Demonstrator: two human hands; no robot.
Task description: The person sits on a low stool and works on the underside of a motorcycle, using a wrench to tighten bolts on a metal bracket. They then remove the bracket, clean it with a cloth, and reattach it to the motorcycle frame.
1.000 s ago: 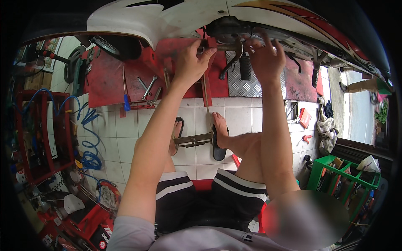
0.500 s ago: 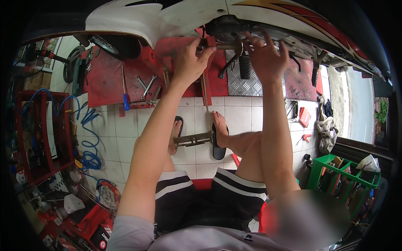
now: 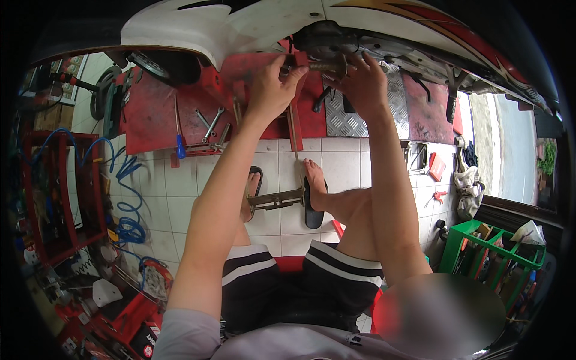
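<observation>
Under the white motorbike (image 3: 180, 27), my left hand (image 3: 277, 87) is closed around a red metal bracket (image 3: 300, 59), thumb along its near side. A thick clamp screw (image 3: 320, 66) sticks out of the bracket to the right and ends in a round flange (image 3: 342, 66). My right hand (image 3: 365, 87) is at that end, its fingers curled round the flange; the fingertips are partly hidden. Below the bracket a red bar (image 3: 296, 129) runs toward me, and a metal frame (image 3: 276, 200) lies between my feet.
On the red lift platform (image 3: 153, 108) lie a blue-handled screwdriver (image 3: 179, 141) and several wrenches (image 3: 213, 122). A red rack (image 3: 63, 198) and a coiled blue hose (image 3: 129, 228) stand at left. A green crate (image 3: 456, 246) holding tools is at right.
My right hand has moved left and its spread fingers have closed in on the screw's flanged end. My left hand stays on the bracket.
</observation>
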